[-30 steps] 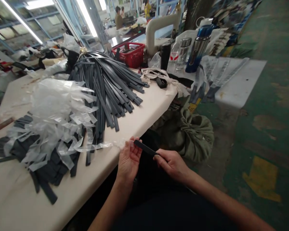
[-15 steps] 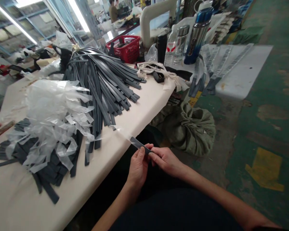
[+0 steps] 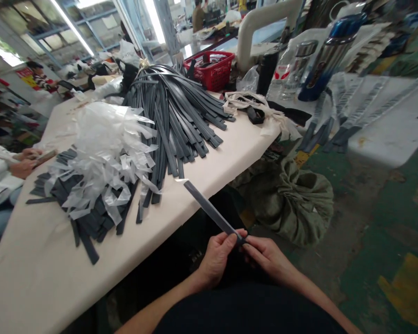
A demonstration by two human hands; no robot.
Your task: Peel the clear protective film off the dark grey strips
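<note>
Left hand (image 3: pixel 218 258) and right hand (image 3: pixel 272 260) both pinch dark strip (image 3: pixel 211 211) by its near end, far end toward 10–11 o'clock. Probably light, bendy, slick; grip flat faces.

"Where's the light from?"
"Ceiling tubes (image 3: pixel 72 28) and a bright window (image 3: pixel 3 50) beyond the table's (image 3: pixel 38 278) far end."
"Shadows?"
"Black under the table's near edge."
"Sharp?"
"Partly: the strips (image 3: pixel 181 111) show glints, but the dim floor (image 3: pixel 355 278) looks blurred."
</note>
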